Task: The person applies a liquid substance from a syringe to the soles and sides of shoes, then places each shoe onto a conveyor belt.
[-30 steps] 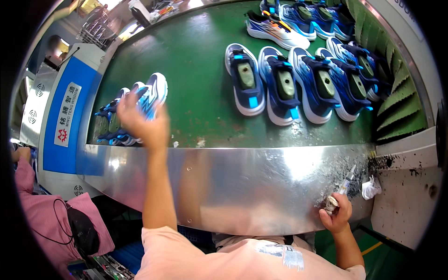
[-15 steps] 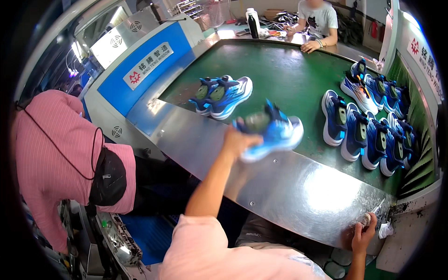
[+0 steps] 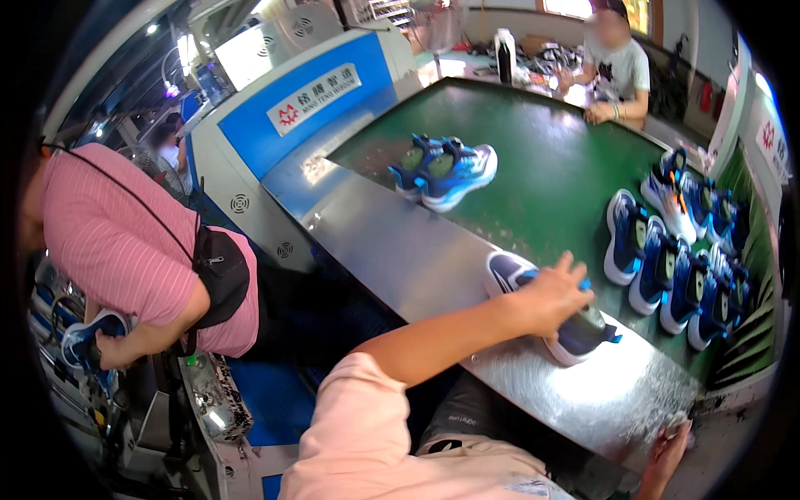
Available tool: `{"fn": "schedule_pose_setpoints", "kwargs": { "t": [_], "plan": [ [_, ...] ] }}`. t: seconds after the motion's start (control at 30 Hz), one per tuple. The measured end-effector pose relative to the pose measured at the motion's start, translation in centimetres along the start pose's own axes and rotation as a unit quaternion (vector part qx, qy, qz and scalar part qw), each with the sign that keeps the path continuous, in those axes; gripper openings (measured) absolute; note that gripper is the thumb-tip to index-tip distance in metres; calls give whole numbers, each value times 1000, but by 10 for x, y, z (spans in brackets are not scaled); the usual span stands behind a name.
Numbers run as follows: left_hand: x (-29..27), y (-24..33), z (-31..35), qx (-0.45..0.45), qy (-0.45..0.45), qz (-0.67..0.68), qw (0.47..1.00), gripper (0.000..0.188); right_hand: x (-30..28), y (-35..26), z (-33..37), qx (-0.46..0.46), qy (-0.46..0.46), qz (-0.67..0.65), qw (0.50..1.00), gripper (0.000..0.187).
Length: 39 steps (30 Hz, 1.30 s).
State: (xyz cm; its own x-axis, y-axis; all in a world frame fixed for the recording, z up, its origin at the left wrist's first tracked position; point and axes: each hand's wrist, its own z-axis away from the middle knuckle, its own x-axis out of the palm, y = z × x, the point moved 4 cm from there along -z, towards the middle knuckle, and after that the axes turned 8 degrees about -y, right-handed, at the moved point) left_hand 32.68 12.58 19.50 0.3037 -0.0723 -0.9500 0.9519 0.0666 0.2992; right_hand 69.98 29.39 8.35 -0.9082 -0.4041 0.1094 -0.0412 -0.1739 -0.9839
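Work at a green belt [image 3: 550,167] edged by a metal ledge [image 3: 383,250], viewed from the head. The left hand [image 3: 550,300], its fingers spread, lies over the shoe [image 3: 575,340] on the ledge; whether all the fingertips touch it cannot be told. The shoe stands upright, toe toward the upper left, blue heel tab [image 3: 613,335] toward the lower right. The right hand [image 3: 665,450], near the ledge's right end, is closed on a small pale object [image 3: 675,425], mostly hidden. Two blue shoes [image 3: 458,179] stand side by side on the belt, left of centre; a cluster of shoes [image 3: 625,242] stands at right. Across the belt is a person in a white shirt [image 3: 623,77]; at left, a person in pink [image 3: 125,217] holds another shoe [image 3: 79,343].
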Motion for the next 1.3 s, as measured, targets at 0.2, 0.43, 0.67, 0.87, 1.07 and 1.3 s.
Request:
{"fn": "schedule_pose_setpoints", "kwargs": {
  "t": [0.2,0.43,0.67,0.87,1.07,1.3],
  "plan": [
    [-8,-11,-23,63,-35,37,997,87,14,-3,-13,40,-33,-23,998,40],
    [18,30,-5,144,173,30,974,35,46,-23,-31,67,-124,-65,988,48],
    [49,80,57,119,341,13,933,21,173,-121,-16,98,-341,-143,924,57],
    [47,103,73,122,335,48,933,19,288,-147,-15,241,-522,-104,811,65],
    [40,115,73,127,351,50,927,17,333,-135,-15,307,-550,-39,775,70],
    [32,120,68,125,355,48,925,18,351,-131,-24,326,-472,0,819,69]
  ]
}}
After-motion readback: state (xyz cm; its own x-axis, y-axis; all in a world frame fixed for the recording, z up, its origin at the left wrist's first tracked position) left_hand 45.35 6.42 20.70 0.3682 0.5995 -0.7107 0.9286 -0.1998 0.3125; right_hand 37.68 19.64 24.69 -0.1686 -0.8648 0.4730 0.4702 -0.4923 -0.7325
